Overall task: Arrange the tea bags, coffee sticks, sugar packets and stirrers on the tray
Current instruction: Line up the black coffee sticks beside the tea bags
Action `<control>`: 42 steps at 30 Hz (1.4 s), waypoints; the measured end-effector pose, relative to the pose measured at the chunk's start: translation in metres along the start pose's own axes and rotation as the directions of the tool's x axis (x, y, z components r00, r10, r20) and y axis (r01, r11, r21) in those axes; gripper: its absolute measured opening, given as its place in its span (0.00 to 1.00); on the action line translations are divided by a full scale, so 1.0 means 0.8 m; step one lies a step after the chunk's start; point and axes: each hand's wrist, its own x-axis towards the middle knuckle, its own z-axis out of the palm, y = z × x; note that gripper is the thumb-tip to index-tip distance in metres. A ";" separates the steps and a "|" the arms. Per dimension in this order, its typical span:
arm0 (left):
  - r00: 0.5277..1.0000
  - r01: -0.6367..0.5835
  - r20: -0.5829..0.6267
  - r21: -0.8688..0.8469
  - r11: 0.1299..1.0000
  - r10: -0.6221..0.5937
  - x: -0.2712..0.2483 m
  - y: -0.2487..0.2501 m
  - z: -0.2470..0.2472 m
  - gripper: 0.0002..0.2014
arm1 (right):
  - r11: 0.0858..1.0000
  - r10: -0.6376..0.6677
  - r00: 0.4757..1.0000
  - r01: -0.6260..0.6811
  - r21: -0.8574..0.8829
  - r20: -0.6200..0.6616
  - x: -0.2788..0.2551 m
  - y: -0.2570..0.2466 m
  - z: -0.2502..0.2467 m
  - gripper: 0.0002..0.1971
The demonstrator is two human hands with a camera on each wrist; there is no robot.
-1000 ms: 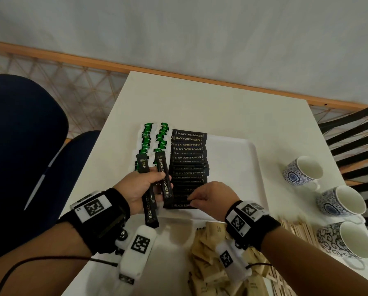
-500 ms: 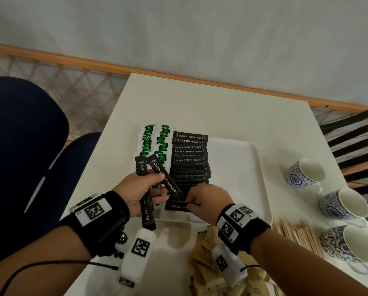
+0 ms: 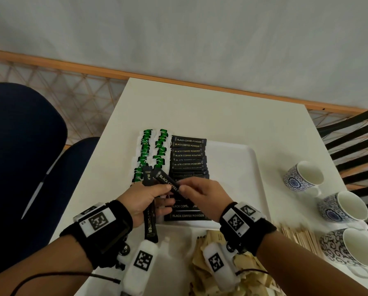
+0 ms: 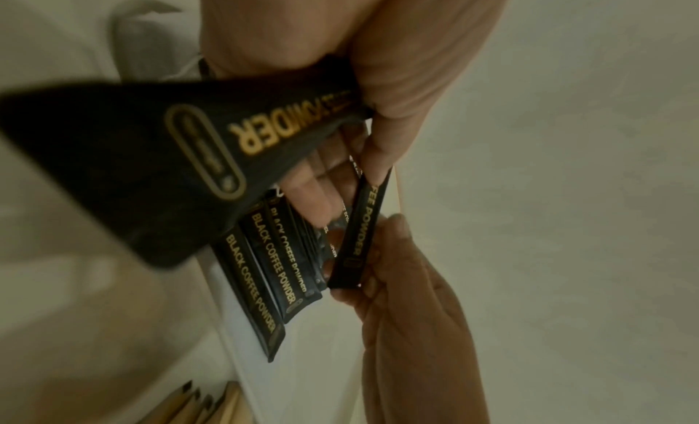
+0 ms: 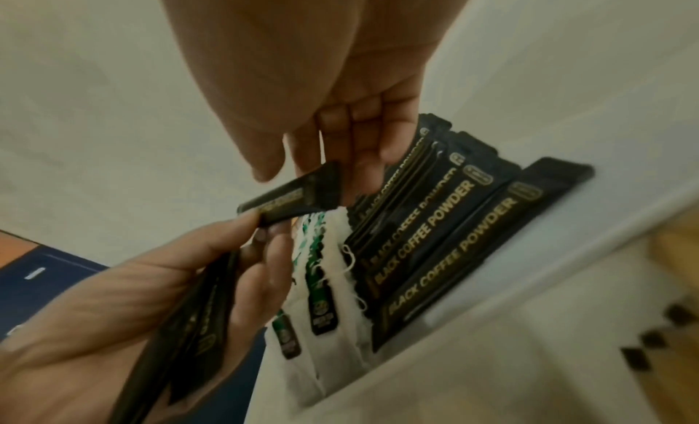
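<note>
My left hand grips two black coffee sticks above the tray's near left corner: one hangs upright, the other slants to the right. My right hand pinches the slanted stick's right end, while my left thumb still presses its other end. On the white tray lie two columns of green-and-white tea bags and a column of black coffee sticks. Brown sugar packets and wooden stirrers lie on the table in front of the tray.
Three blue-patterned cups stand along the table's right side. A dark blue chair stands at the left and a black slatted chair at the right. The tray's right half is bare.
My right hand left the coffee sticks on the tray and rose to pinch the slanted stick held in my left hand. That stick has tilted further to the right.
</note>
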 end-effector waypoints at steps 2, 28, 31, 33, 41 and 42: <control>1.000 0.003 0.001 0.015 1.000 -0.003 -0.003 -0.001 0.003 0.08 | 0.999 -0.016 1.000 0.016 -0.035 0.014 0.000 0.001 0.000 0.09; 0.991 -0.023 -0.135 -0.085 0.996 0.011 0.003 0.004 -0.016 0.08 | 0.854 0.090 0.983 0.007 -0.520 0.161 -0.009 0.021 0.008 0.07; 0.987 -0.039 -0.156 -0.049 0.998 0.031 0.003 0.003 -0.016 0.08 | 0.848 0.074 0.988 0.008 -0.530 0.134 -0.005 0.020 0.009 0.06; 0.989 -0.041 -0.147 -0.030 0.999 0.036 0.001 0.004 -0.015 0.08 | 0.851 0.070 0.989 0.010 -0.525 0.132 -0.005 0.020 0.010 0.05; 0.980 -0.106 -0.155 0.116 0.988 0.123 -0.001 0.003 -0.004 0.09 | 0.851 0.036 0.989 0.046 -0.523 0.146 -0.008 0.022 0.007 0.05; 0.977 -0.119 -0.163 0.111 0.987 0.136 -0.001 0.002 -0.003 0.10 | 0.860 0.027 0.990 0.049 -0.508 0.142 -0.009 0.020 0.005 0.05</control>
